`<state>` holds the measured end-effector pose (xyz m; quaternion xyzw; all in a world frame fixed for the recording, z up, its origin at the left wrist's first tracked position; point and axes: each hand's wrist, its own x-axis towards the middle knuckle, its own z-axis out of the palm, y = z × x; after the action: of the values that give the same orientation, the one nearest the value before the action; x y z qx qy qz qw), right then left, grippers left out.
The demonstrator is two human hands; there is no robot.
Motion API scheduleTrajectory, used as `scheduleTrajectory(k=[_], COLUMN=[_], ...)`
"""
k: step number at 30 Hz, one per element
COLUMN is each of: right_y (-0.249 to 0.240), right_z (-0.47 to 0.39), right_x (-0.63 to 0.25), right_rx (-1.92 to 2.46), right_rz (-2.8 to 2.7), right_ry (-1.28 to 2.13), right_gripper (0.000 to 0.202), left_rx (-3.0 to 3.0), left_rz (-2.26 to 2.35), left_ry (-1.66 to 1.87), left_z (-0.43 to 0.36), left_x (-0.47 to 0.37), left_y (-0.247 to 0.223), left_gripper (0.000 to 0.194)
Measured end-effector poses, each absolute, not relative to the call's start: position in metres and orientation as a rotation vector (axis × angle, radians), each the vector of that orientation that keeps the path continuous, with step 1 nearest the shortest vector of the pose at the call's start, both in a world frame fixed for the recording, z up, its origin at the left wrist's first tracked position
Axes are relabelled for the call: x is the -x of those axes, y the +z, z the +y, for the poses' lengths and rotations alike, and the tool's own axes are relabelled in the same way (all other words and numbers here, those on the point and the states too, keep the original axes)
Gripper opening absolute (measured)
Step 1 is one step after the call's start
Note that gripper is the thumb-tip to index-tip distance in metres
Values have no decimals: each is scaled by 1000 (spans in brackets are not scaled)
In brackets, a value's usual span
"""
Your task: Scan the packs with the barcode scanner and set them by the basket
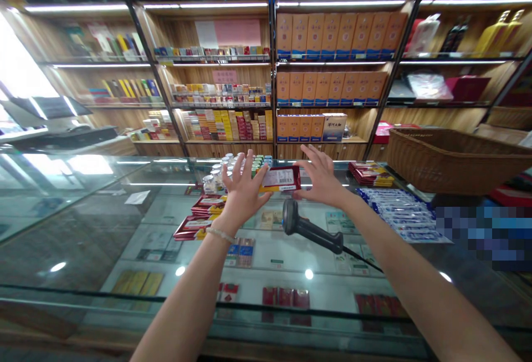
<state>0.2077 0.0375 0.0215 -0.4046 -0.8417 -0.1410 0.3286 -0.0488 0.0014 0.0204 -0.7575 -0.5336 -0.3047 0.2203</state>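
Observation:
A flat red and yellow packet (281, 179), with a white printed label and barcode towards me, is held between both hands over the glass counter. My left hand (243, 193) grips its left end between thumb and fingers. At the right end, the thumb and forefinger of my right hand (322, 176) bracket the edges, its other fingers raised. Just below lies a black barcode scanner (311, 229), its cable running off to the right. Similar red packets (195, 224) lie in stacks left of my left wrist. Behind that hand stand several small white-topped containers (214, 179).
Another packet stack (369, 173) sits at right, beside blue-and-white wrapped sticks (401, 215) and a large wicker basket (453, 157). Boxed goods show beneath the glass counter top (158, 195). Shelves of orange boxes (332, 35) line the back wall. A monitor (45, 110) stands far left.

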Motion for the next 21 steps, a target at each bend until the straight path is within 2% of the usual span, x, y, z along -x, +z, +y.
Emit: scheduleTrajectory(k=[4,8,10,21], right_y=[28,29,27,14], right_z=[32,28,26,20], right_x=[-206,-199,-193,-173], right_rx=[1050,1042,1020,863], right_rz=[-2139,-2088,-2085,-2125], right_ry=[-482,-570,-584,-491], right_gripper=[61,59,59,58], left_rx=[2066,2045,2041,2129], left_rz=[-1513,-1527,-1537,-1641], left_ry=[-894,-993,-1048,-1111], left_z=[-1,-7,-10,-19], left_x=[48,42,38,22], left_y=[23,25,25,28], left_gripper=[70,41,34,28])
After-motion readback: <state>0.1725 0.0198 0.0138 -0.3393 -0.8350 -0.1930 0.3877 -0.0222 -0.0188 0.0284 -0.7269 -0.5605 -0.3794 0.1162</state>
